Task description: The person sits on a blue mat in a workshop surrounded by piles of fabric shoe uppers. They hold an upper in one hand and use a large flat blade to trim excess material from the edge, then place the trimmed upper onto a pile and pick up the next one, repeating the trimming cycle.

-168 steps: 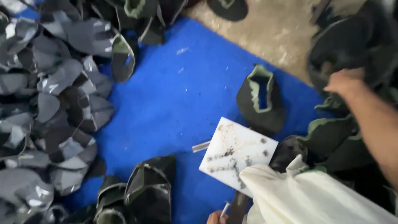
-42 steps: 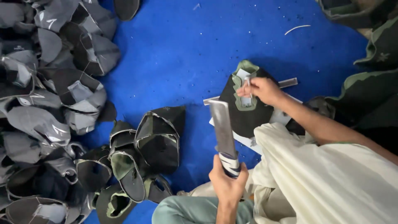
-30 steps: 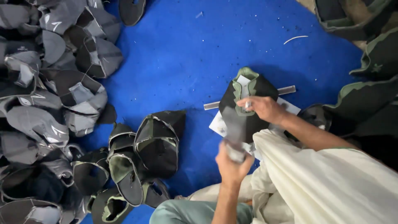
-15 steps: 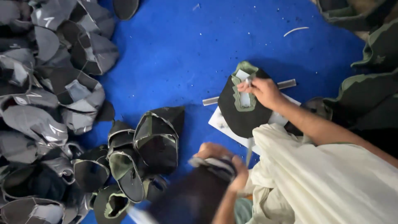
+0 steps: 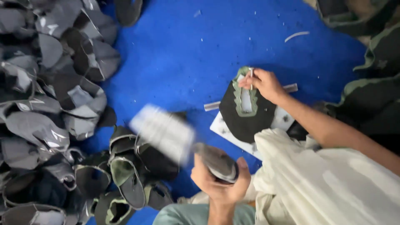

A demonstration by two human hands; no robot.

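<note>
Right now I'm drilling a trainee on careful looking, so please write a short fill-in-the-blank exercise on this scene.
1. The floor covering under the work is ____ in colour.
2. The right hand holds a thin metal punch upright over a dark shoe upper with ____ trim.
3. The left hand grips a flat tool that looks ____ from motion.

Missing words: blue; green; blurred

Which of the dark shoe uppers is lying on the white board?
The black upper with the green-edged opening, under the right hand. It alone lies flat on the white board; the others sit in heaps on the blue mat.
</note>
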